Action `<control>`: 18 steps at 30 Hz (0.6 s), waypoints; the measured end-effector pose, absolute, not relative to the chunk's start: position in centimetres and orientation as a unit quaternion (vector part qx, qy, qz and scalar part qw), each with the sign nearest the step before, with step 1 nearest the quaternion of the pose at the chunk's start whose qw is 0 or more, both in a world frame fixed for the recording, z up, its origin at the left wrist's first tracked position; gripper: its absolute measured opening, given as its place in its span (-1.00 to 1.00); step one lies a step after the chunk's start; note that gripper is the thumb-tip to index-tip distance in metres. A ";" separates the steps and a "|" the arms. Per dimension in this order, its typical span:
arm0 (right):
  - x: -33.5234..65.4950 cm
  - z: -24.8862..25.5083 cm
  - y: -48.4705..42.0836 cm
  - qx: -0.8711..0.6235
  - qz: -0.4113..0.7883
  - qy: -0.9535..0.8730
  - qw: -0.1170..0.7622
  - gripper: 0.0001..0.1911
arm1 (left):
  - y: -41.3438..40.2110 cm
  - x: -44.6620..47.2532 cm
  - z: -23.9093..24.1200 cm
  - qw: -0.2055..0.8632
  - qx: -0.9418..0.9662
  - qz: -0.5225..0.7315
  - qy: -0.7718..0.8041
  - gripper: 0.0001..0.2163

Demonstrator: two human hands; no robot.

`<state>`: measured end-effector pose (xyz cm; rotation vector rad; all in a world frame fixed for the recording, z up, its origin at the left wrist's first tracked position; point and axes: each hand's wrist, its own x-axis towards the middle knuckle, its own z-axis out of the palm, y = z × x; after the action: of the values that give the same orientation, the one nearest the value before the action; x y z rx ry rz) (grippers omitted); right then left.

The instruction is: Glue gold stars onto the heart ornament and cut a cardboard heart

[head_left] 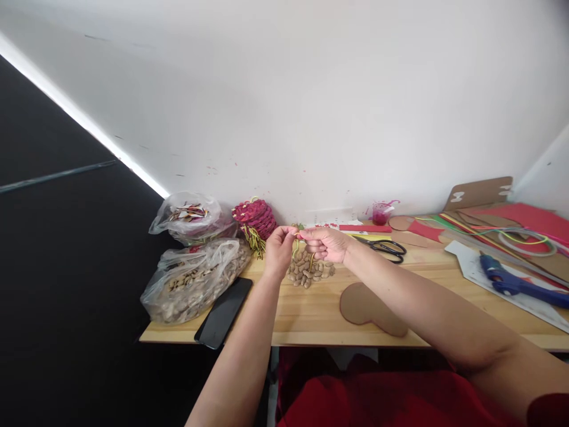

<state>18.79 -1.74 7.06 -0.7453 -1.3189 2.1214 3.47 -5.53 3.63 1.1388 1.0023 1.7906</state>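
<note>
My left hand (278, 251) and my right hand (328, 244) are raised over the table with their fingertips close together. Both pinch a thin yellow cord (295, 249), whose ends dangle below the fingers. A small reddish bit shows between the fingertips, too small to make out clearly. Just beneath lies a loose pile of brown nut shells (304, 277). To the left of my left hand stands a stack of magenta pieces (255, 216) with yellow cords hanging from it. Below my right forearm lies a rounded cardboard cutout (365, 305), partly covered by the arm.
At left are a plastic bag of shells (195, 281), another bag of scraps (191, 213) and a black phone (224, 311). Black scissors (389, 249) and a cup of magenta paint (381, 213) sit behind my right arm. A blue glue gun (518, 281) lies far right.
</note>
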 end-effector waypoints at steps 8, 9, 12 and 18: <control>17.7 6.6 -2.3 -0.331 0.697 -0.509 0.382 -0.68 | -6.8 4.3 4.3 0.470 0.341 0.706 0.406 -0.60; 17.5 6.5 -2.4 -0.338 0.683 -0.509 0.399 -0.68 | -7.0 4.4 4.5 0.477 0.327 0.706 0.408 -0.60; 16.9 6.3 -2.8 -0.353 0.647 -0.513 0.441 -0.66 | -7.4 4.8 4.9 0.496 0.290 0.708 0.410 -0.64; 16.1 6.1 -3.4 -0.355 0.583 -0.536 0.497 -0.68 | -7.7 5.2 5.4 0.521 0.243 0.706 0.412 -0.75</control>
<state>16.14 -3.40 6.11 -0.8590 -1.2976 1.4119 5.19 -7.73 5.43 0.5825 0.9881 1.6925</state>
